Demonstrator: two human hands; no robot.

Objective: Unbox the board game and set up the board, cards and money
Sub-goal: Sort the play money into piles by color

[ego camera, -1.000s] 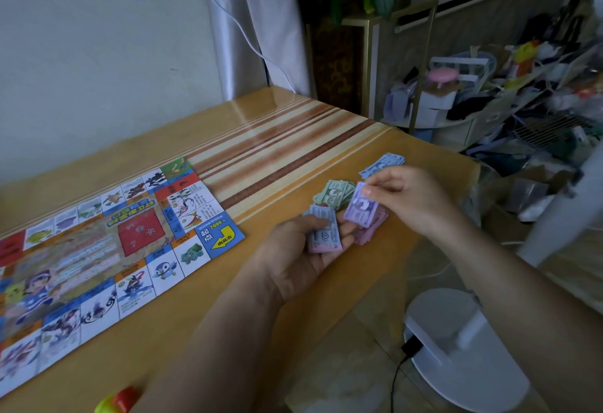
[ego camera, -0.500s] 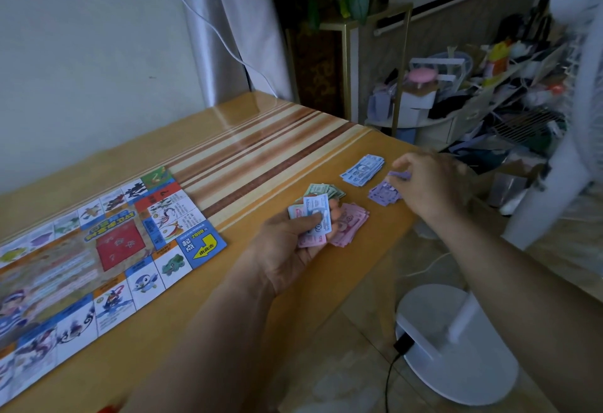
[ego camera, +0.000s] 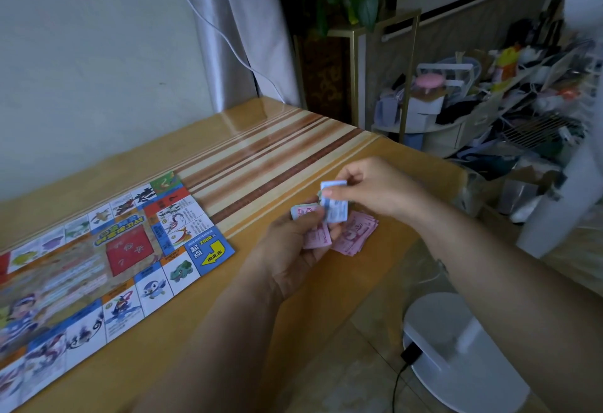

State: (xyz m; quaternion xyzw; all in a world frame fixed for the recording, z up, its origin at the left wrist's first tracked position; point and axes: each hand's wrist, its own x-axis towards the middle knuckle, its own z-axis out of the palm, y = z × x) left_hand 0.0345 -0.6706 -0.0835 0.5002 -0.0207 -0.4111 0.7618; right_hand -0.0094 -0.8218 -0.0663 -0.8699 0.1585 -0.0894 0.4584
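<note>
Dim room, striped bench point(ego camera: 293, 151): the board point(ego camera: 98, 266) lies unfolded along its left end. Half a second back my right grip point(ego camera: 375, 191) was reaching out towards the right edge. Now it is back at the stack point(ego camera: 315, 237), thumb and fingers pinching a blue note point(ego camera: 336, 208), one or several, I cannot quite tell in this light. My left grip point(ego camera: 290, 246) curls round that stack, pink face up. So I judge the sorting by colour is mid-way, blue next. The blue note stands nearly on end, long axis running from me towards the far edge, top curled over. A pink pile point(ego camera: 357, 233) lies just beside my left grip, close to the near edge.
</note>
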